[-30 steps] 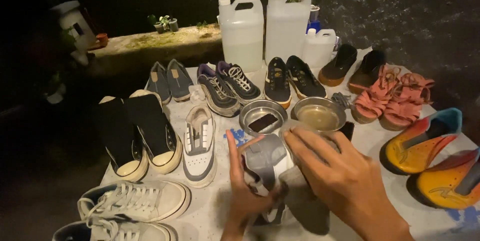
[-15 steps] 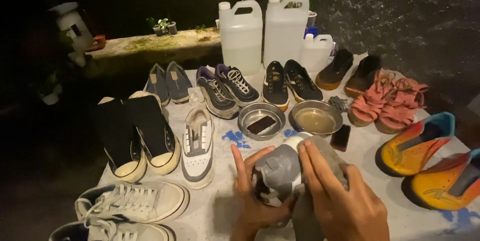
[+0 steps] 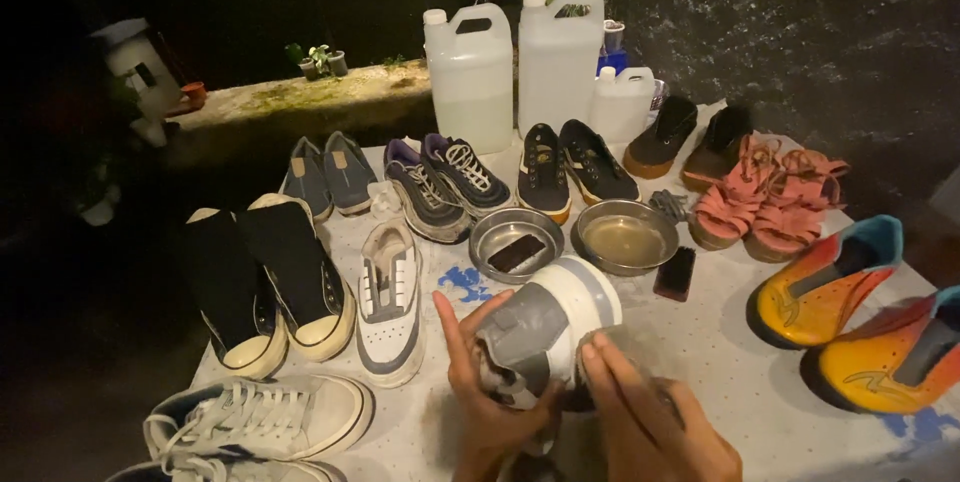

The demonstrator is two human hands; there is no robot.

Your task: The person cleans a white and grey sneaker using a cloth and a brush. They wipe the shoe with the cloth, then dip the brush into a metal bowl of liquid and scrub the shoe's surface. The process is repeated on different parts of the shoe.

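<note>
compared with a second ago the grey-and-white sneaker [image 3: 545, 327] is turned sole-outward just below the metal bowls [image 3: 517, 242], left hand [image 3: 490, 392] cupping it, right hand [image 3: 650, 422] fingers pressed on its heel.

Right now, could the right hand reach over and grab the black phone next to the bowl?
Probably yes. The phone lies flat on the table just beyond the right hand, with nothing between them. But that hand, like the left hand, is holding the grey and white shoe, so it would have to let go first.

Both hands, left [image 3: 490, 392] and right [image 3: 645, 417], curl inward, fingers gripping.
</note>
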